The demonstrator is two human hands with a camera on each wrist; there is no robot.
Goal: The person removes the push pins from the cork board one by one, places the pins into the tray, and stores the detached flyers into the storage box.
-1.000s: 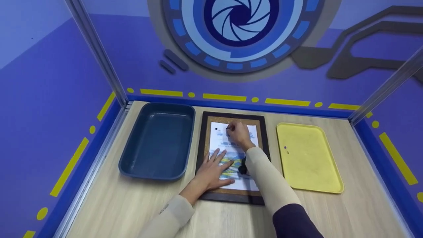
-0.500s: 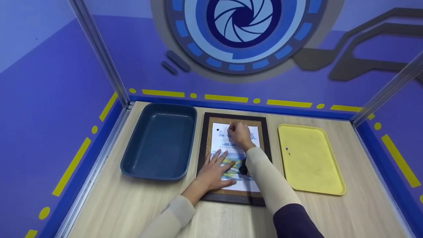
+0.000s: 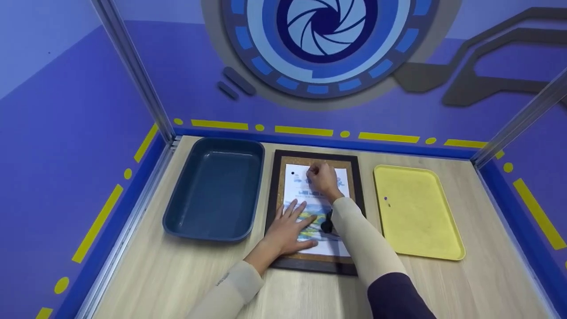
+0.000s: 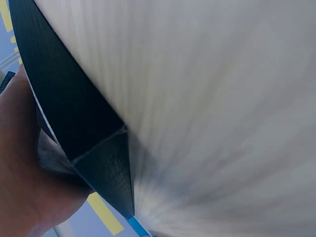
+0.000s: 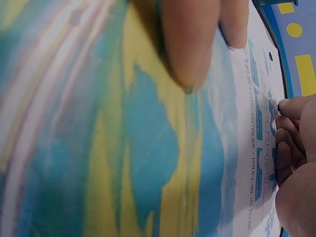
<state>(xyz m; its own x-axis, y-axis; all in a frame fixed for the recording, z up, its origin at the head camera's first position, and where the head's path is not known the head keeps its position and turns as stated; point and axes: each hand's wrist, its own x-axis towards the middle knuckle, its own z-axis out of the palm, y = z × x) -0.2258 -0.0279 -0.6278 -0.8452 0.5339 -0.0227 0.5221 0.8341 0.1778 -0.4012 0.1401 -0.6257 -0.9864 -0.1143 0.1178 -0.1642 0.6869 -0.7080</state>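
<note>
A printed white sheet (image 3: 290, 190) lies on the cork face of a dark-framed board (image 3: 312, 266). My left hand (image 3: 285, 232) rests on it with fingers spread, near the lower left; in the right wrist view its fingers (image 5: 190, 44) lie over the yellow and blue print. My right hand (image 3: 323, 179) is at the sheet's upper part, fingers curled; in the right wrist view this hand (image 5: 298, 158) pinches a small dark object (image 5: 279, 106) against the paper. A black dot-like piece (image 3: 293, 173) sits at the sheet's upper left. The left wrist view shows the board's dark edge (image 4: 74, 89) beside the hand (image 4: 29, 168).
A deep blue tray (image 3: 212, 195) stands left of the board. To its right lies a shallow yellow tray (image 3: 421, 212) holding two tiny pieces (image 3: 385, 198). Blue panels with yellow marks (image 3: 303, 130) and metal posts enclose the table at the back and sides.
The small dark object visible at my right fingertips a second ago is hidden in the head view now. The hands have barely moved; the head view has shifted slightly.
</note>
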